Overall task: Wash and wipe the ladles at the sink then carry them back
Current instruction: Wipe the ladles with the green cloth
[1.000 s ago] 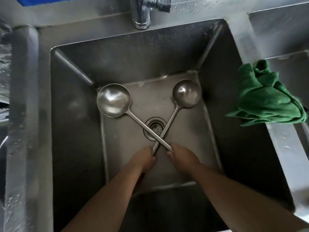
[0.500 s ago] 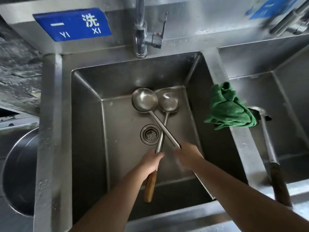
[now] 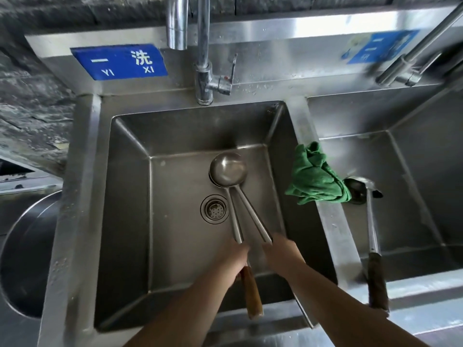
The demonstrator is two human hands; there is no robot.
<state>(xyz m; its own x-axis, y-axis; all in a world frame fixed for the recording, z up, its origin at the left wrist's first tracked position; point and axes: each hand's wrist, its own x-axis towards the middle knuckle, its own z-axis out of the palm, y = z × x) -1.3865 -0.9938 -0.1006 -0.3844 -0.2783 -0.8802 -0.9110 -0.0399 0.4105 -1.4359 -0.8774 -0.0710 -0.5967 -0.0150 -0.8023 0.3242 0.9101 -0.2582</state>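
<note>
Ladles [image 3: 228,171], smooth steel with round nested bowls, point away from the grips; left hand [image 3: 235,259] and right hand [image 3: 281,254] each clasp a shaft.

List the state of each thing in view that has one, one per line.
Two ladles: bowls nested, lying in the left basin, one handle in each hand.
Left hand: gripping a handle.
Right hand: gripping a handle.
Faucet: no water running.
Green cloth: crumpled on the divider.
Third ladle: lying in the right basin.

Dim basin interior; glare along the backsplash [image 3: 300,28] at upper frame; wide-angle bending at edges; right hand [image 3: 280,251] motion-blurred.
</note>
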